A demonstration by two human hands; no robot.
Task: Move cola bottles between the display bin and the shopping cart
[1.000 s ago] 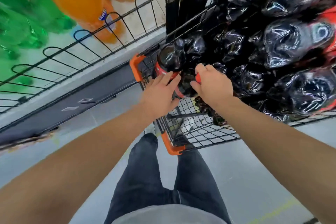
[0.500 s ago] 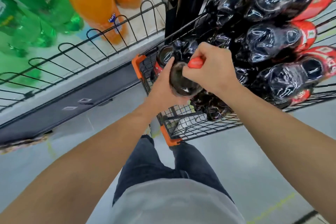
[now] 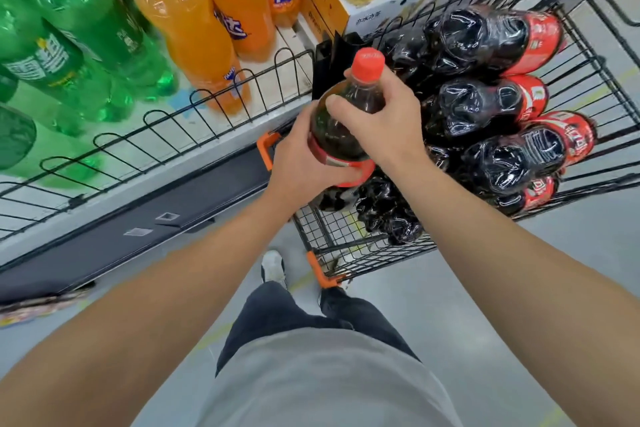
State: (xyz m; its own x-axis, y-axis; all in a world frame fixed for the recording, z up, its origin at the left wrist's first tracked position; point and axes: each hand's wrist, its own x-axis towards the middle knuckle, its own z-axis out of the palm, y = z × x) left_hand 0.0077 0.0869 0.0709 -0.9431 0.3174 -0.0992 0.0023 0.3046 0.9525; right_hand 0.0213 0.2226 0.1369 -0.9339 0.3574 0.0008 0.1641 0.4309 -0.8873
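We have just lifted one cola bottle (image 3: 341,121) clear above the cart (image 3: 349,246), left hand (image 3: 304,163) and right hand (image 3: 384,121) both gripping it, so it looks bound for the bin

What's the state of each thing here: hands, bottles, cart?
left hand: grips the held bottle's lower body
right hand: grips its shoulder, below the cap
held cola bottle: upright, capped, above the cart
shopping cart: loaded with cola bottles lying on their sides
orange soda bottles: upright on shelf

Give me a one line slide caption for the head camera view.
Both hands lift a cola bottle above the shopping cart: left hand at its label, right hand round its neck.
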